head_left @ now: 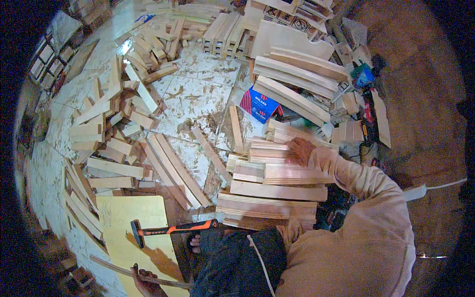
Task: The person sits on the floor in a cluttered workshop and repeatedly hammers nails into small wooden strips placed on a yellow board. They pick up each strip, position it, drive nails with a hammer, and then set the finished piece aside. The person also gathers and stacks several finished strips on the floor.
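Observation:
At the lower left, my left hand [146, 281] is closed around a long thin wooden strip [116, 267], held just over a yellow board [131, 210]. A claw-type hammer [173, 228] with an orange and black handle extends over that board, its handle end by my dark-trousered leg [237, 257]. My right arm, in a tan sleeve, reaches across to stacked wooden strips [289, 173]. There my right hand [302, 151] rests on or just above the upper pieces, its fingers smeared by motion. Closer to me lie more grooved wooden strips [267, 205].
Loose wooden blocks [106, 128] pile up on the left of the dirty tiled floor [198, 99]. Long slats [173, 168] lie mid-floor. A blue and red box [260, 104] stands beside planks [297, 79]. Stacked timber [222, 34] stands at the back, brown ground [425, 99] at right.

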Motion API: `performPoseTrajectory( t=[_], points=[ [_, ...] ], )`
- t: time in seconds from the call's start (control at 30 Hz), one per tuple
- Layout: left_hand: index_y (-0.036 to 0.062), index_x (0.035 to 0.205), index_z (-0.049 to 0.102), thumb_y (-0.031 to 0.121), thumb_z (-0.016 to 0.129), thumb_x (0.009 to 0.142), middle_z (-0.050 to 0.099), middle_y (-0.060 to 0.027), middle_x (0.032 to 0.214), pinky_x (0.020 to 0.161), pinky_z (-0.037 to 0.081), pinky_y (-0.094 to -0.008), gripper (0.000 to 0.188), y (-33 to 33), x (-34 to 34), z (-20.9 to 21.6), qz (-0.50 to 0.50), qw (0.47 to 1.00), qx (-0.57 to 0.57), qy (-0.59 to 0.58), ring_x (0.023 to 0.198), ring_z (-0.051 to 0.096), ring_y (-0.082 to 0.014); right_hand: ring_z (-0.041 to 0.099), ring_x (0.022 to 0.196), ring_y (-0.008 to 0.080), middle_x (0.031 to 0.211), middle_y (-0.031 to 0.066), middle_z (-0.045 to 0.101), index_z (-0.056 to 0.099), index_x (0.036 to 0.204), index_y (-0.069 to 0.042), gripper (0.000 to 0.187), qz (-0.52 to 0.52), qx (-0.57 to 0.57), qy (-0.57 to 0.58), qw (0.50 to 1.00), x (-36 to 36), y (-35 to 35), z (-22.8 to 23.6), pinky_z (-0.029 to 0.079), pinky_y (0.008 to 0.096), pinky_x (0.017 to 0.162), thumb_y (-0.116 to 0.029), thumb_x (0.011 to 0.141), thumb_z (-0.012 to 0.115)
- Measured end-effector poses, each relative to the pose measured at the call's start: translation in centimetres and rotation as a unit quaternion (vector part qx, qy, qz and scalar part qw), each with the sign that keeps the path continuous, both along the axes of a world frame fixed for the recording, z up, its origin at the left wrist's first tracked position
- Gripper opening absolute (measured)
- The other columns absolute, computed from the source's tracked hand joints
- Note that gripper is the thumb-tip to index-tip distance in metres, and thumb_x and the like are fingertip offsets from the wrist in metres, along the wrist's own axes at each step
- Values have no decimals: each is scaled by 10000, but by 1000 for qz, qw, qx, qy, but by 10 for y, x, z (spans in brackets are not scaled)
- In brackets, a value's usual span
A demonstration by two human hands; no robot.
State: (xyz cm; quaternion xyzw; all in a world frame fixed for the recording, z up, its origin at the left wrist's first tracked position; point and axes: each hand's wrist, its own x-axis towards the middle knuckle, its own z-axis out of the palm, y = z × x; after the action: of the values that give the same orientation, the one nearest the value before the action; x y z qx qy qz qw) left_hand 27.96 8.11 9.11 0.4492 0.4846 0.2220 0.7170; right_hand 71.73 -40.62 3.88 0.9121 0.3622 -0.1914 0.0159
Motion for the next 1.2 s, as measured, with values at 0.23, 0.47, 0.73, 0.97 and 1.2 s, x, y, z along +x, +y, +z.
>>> performPoseTrajectory(
  t=[0.23, 0.47, 0.73, 0.97, 1.2],
  points=[
    [32, 1252, 524, 286, 463, 978, 539, -45, 880, 728, 448, -284, 379, 5, -1, -5, 5, 1000, -8, -13, 798, 531, -152, 622, 837, 367, 909, 193, 611, 502, 1092, -41, 308, 7, 106, 21, 994, 16, -13, -11, 504, 450, 711, -210, 860, 612],
    [47, 1222, 555, 309, 486, 966, 564, -42, 874, 708, 459, -298, 373, 2, -5, -1, 46, 999, -14, -15, 793, 544, -152, 608, 804, 397, 848, 183, 600, 489, 977, -53, 210, -16, 14, -209, 978, 105, -23, 53, 475, 474, 672, -80, 784, 567],
    [29, 1194, 568, 308, 501, 962, 573, -51, 864, 726, 461, -289, 369, -2, 5, 11, 56, 998, -30, -27, 791, 554, -148, 596, 916, 375, 989, 202, 595, 565, 1085, -66, 286, -124, 7, -494, 860, 166, -34, 120, 486, 452, 769, -211, 840, 584],
    [25, 1159, 576, 311, 506, 960, 546, -33, 840, 698, 448, -296, 355, -2, 12, 9, 41, 998, -43, -4, 766, 534, -150, 576, 1061, 359, 1052, 227, 619, 519, 1178, -34, 532, -5, 146, -149, 978, -1, 0, -51, 444, 462, 892, -440, 844, 603],
    [26, 1188, 560, 313, 490, 965, 534, -41, 860, 708, 444, -299, 370, 1, 5, 1, 34, 999, -21, -24, 772, 525, -150, 602, 957, 388, 971, 177, 646, 485, 1228, -73, 585, -259, -4, 91, 962, -6, 14, -21, 450, 459, 868, -443, 810, 661]
  ],
)
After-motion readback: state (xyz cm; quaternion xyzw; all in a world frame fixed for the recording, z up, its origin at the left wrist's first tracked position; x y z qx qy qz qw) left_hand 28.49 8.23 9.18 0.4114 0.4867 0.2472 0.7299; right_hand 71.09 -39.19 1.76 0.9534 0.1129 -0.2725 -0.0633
